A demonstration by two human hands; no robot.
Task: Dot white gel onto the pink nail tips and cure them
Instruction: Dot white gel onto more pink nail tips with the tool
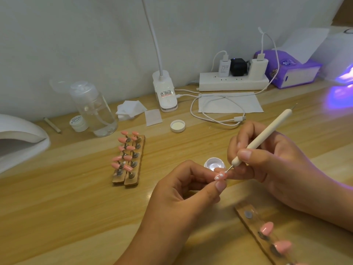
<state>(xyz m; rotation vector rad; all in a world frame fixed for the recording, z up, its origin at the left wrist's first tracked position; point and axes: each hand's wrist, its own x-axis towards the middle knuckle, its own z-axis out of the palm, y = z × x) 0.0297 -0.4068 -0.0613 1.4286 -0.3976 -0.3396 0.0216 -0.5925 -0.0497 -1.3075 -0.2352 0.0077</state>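
Here the left hand pinches a pink nail tip above the bench; the right hand grips a dotting pen, its point touching the tip beside the open gel pot.

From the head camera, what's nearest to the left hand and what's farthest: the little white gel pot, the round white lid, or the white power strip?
1. Small open white gel pot, right beside the left hand.
2. Round white lid, mid-table, farther back.
3. White power strip, by the back wall.
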